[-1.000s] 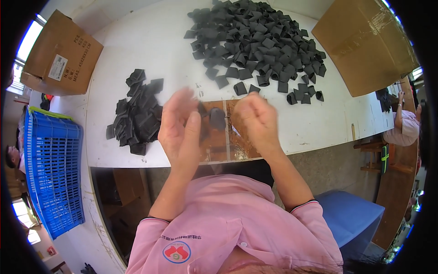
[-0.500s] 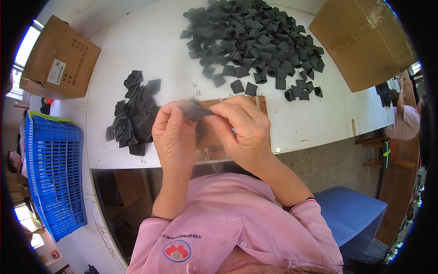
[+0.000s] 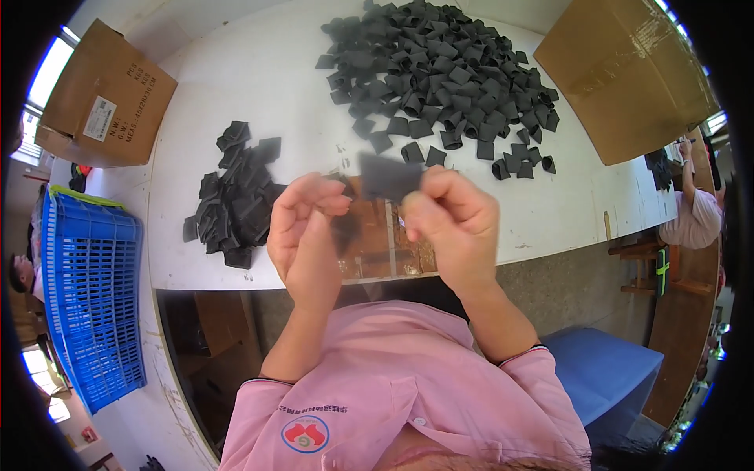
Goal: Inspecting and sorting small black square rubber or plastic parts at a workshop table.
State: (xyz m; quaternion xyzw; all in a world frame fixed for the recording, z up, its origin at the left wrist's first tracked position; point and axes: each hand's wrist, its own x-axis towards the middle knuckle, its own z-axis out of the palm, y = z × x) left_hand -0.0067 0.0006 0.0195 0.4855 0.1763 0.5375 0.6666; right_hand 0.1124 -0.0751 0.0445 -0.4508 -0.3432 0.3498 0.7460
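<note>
A small dark grey fabric piece (image 3: 386,179), blurred by motion, is pinched at its right edge between the thumb and fingers of my right hand (image 3: 459,224). My left hand (image 3: 306,231) is apart from it on the left, fingers curved and parted from the thumb, with nothing visible in them. Both hands are raised over a brown board (image 3: 377,243) at the table's near edge. To the left of my left hand lies a heap of flat dark pieces (image 3: 236,200). Farther off, a big pile of folded, tube-like dark pieces (image 3: 448,74) covers the back of the table.
Cardboard boxes stand at the left (image 3: 106,94) and right (image 3: 628,78) of the white table (image 3: 542,212). A blue plastic basket (image 3: 94,298) is at far left. A blue covered surface (image 3: 601,365) is at lower right. Another person (image 3: 695,212) sits at far right.
My hands have drawn apart. The fabric piece has left my left hand and is now held up flat by my right hand, which has moved right.
</note>
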